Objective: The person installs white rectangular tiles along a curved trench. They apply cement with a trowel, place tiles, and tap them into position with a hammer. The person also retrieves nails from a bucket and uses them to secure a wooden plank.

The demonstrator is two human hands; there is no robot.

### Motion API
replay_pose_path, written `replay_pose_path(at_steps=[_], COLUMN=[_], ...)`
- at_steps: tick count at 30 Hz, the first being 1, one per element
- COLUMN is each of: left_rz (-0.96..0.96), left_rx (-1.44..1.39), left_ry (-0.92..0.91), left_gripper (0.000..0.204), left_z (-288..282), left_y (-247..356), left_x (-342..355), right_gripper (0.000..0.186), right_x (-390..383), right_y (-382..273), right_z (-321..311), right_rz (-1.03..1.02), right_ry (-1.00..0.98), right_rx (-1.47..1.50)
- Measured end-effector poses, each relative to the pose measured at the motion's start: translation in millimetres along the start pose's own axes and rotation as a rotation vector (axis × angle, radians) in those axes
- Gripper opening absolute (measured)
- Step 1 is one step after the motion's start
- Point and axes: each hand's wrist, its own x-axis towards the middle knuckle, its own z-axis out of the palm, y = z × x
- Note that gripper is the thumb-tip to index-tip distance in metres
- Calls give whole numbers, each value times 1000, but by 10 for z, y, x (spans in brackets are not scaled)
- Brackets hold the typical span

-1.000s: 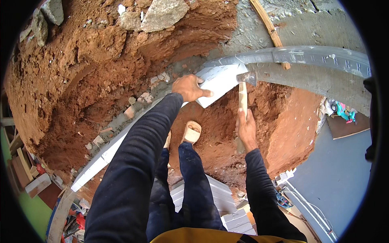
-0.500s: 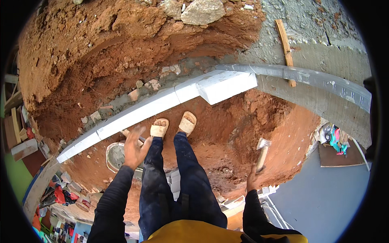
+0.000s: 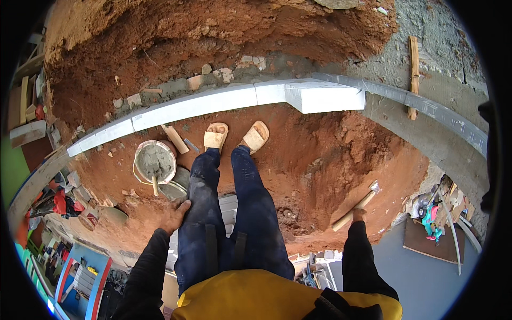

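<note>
The right hand (image 3: 359,215) grips the hammer (image 3: 353,208) well apart from the block (image 3: 332,100) ending the white row (image 3: 194,108), while the left hand (image 3: 174,214), its grip unclear from here, hangs beside the leg (image 3: 200,186), seemingly a pause in block-setting; tapping would call for reaching forward

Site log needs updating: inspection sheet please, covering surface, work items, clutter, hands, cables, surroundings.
Surface: red-brown soil, uneven.
Work items: curved row of white blocks, the right-end block jutting out; long grey bar; bucket holding grey mortar.
Clutter: wood scrap near bucket; turquoise item at right.
Left hand: by left trouser leg; grip unclear.
Right hand: grips wooden-handled tool.
Cables: pale strand at right, cable or pipe unclear.
Surroundings: dug soil bank above; concrete ledge upper right; grey floor lower right.
</note>
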Motion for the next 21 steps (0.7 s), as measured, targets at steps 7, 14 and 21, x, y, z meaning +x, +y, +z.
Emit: replay_pose_path(at_steps=[7, 14, 21], left_rz=[36, 365, 699], left_rx=[474, 391, 742], left_ry=[-27, 31, 104], left_gripper=[92, 69, 52], left_z=[537, 566, 500], left_y=[343, 220, 886], left_x=[-88, 224, 843], right_gripper=[61, 60, 93], right_x=[-1233, -2431, -1657], right_y=[-1295, -2481, -1304], right_z=[258, 673, 190], right_rz=[-571, -812, -334], right_ry=[15, 54, 379], right_rx=[-206, -272, -355])
